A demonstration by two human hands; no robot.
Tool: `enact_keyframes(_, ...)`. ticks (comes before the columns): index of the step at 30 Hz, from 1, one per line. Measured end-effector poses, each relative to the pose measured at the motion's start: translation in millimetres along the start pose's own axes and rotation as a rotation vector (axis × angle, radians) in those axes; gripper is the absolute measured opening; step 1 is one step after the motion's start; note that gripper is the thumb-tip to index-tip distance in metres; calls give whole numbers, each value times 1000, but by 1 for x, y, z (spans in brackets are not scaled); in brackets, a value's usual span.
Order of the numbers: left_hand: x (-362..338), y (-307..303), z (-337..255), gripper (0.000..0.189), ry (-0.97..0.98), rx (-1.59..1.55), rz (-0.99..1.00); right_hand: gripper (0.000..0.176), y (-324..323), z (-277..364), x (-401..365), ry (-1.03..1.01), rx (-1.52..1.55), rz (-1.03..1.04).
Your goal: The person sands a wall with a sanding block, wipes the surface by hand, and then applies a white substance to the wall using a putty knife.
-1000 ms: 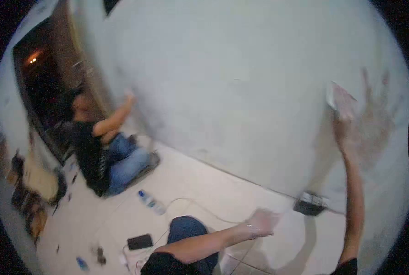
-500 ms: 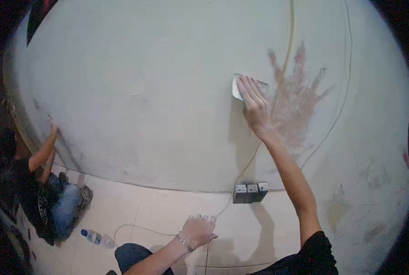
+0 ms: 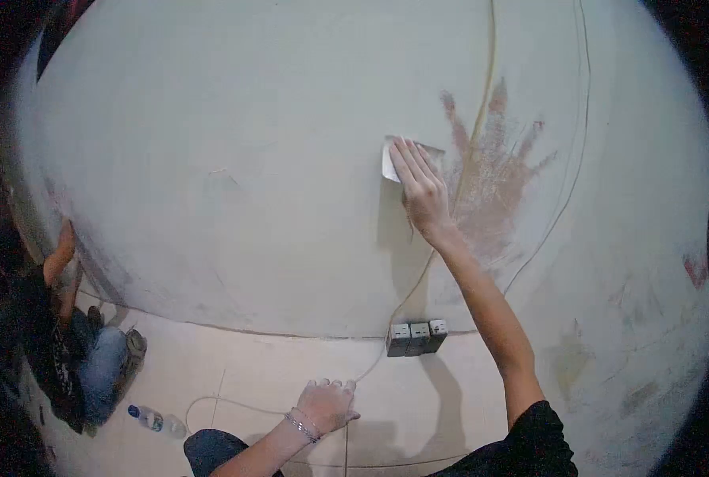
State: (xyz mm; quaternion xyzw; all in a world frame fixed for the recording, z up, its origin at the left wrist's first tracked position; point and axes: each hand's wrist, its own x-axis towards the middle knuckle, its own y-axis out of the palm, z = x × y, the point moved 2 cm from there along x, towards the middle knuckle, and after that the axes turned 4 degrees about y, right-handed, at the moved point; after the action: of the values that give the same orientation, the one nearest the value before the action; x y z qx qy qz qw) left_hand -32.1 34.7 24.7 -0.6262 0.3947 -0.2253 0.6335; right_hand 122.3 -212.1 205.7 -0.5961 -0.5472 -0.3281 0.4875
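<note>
My right hand (image 3: 426,199) lies with fingers extended and together over a whitish sheet of sandpaper (image 3: 388,163), pressing it flat on the pale wall (image 3: 307,215). Just right of it, a reddish-brown hand-shaped mark (image 3: 493,191) shows on the wall. Low in the view, my left hand (image 3: 327,405) hovers above the tiled floor, a bracelet (image 3: 303,425) at its wrist. Its fingers are bent away from me, a little apart, with the thumb out to the side; nothing shows in it. Both hands look dusty.
Three grey socket boxes (image 3: 416,339) are at the wall's foot, joined to a yellowish cable (image 3: 482,103). A thinner cable (image 3: 583,135) hangs farther right. A water bottle (image 3: 146,417) lies on the floor. At left, another person (image 3: 104,366) sits with an arm against the wall.
The whole view has shifted slightly, so the scene sits farther left. My right hand stays on the sheet at nearly the same wall spot. The other person's arm has moved a little.
</note>
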Motion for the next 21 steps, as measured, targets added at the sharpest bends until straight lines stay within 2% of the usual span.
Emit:
enact_keyframes(3, -3, -4, -3, 53, -7, -17, 32, 46, -1, -1, -1, -6, -5, 9)
enact_keyframes(8, -3, -10, -4, 54, -32, 13, 36, 44, 0, -21, -55, -61, -9, 80)
enact_keyframes(15, -2, -9, -3, 55, -6, 37, 2, 48, -3, -2, 16, 16, 3, 52)
enact_keyframes(18, -5, -5, -4, 55, -8, 36, 11, 48, -1, -6, 3, -16, -78, 114)
enact_keyframes(21, -6, -7, 0, 55, -22, 38, 14, 55, 10, -18, -40, -63, 41, 91)
